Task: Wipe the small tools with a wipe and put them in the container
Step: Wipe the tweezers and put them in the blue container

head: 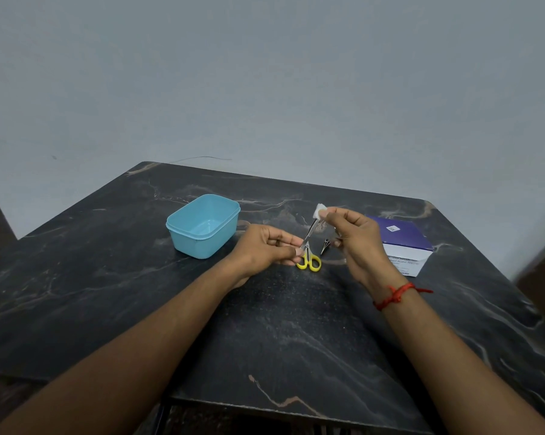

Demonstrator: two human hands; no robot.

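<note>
Head view: the wiping step is in hand. The left hand (pixel 264 246) pinches the near end of a slim silver metal tool (pixel 307 237) above the dark marbled table (pixel 296 324), and the right hand (pixel 355 233) pinches a small white wipe (pixel 320 211) round its far end. Next, I judge, the tool goes left into the open light-blue plastic container (pixel 199 246) — a short carry and a gentle release.

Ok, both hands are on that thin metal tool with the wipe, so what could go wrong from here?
1. The left hand pinches the tool only at its lower end. If the right hand drags the wipe along it, that grip may slip and drop it onto the scissors below.
2. The black tool lies on the table close by the right hand and might get knocked.
</note>
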